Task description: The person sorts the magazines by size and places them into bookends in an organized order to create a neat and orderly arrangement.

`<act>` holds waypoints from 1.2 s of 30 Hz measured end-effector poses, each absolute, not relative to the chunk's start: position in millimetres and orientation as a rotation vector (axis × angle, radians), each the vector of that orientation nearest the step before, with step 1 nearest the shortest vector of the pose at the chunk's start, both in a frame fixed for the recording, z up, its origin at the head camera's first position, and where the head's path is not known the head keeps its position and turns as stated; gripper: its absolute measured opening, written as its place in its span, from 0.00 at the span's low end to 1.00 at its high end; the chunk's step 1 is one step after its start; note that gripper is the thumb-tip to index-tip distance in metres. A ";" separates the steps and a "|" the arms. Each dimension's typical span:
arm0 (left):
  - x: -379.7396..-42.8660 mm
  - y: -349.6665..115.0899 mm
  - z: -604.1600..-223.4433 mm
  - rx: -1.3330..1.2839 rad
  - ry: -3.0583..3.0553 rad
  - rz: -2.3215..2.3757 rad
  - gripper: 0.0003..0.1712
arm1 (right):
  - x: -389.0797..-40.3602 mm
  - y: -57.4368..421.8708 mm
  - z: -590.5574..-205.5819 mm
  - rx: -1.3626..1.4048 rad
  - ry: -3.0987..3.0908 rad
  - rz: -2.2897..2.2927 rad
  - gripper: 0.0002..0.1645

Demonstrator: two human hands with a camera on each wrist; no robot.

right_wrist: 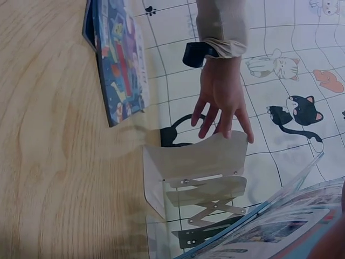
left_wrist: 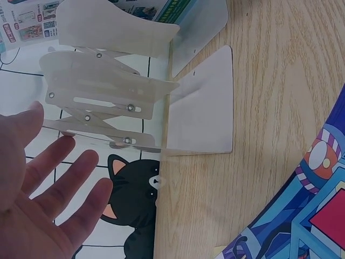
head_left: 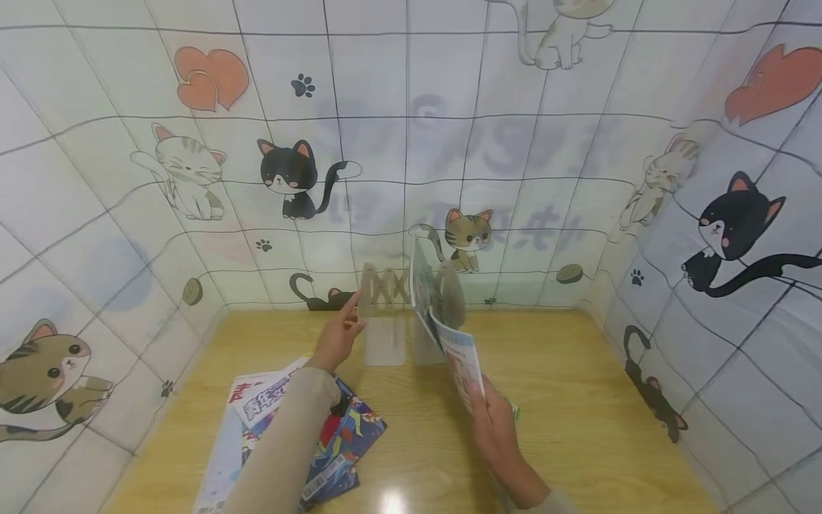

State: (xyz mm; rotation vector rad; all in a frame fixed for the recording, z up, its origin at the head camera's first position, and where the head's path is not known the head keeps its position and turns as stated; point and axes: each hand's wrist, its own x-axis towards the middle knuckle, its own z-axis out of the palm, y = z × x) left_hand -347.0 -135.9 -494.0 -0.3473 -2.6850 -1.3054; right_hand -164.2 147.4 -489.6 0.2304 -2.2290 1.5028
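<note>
Left hand (head_left: 337, 339) touches the rack (left_wrist: 108, 81), right hand (head_left: 496, 422) grips a magazine (head_left: 457, 357)

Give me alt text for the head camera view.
A person's right hand grips a booklet in front of an expandable rack, the left hand at its left end. More booklets overlap on the wood-grain table, before a cat-patterned backdrop.

Yellowish wood-grain tabletop (head_left: 559, 371), white grid-patterned wall covering (head_left: 369, 78) on three sides, and yeah, it's loaded with black-and-white cartoon cats (head_left: 289, 171), chunky orange hearts (head_left: 226, 75) and tiny dark paw prints (head_left: 302, 88).
</note>
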 end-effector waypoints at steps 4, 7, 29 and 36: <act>-346.2 -136.3 -494.3 -0.310 -2.694 -1.294 0.38 | -164.4 144.4 -488.1 0.257 -2.163 1.568 0.22; -346.9 -135.3 -495.1 -0.308 -2.698 -1.288 0.39 | -163.9 142.9 -486.1 0.249 -2.143 1.571 0.22; -343.4 -134.2 -491.1 -0.308 -2.702 -1.309 0.39 | -162.9 133.6 -446.1 0.363 -1.979 1.563 0.20; -341.9 -133.3 -489.0 -0.293 -2.710 -1.319 0.39 | -175.1 138.5 -456.8 0.394 -1.955 1.555 0.21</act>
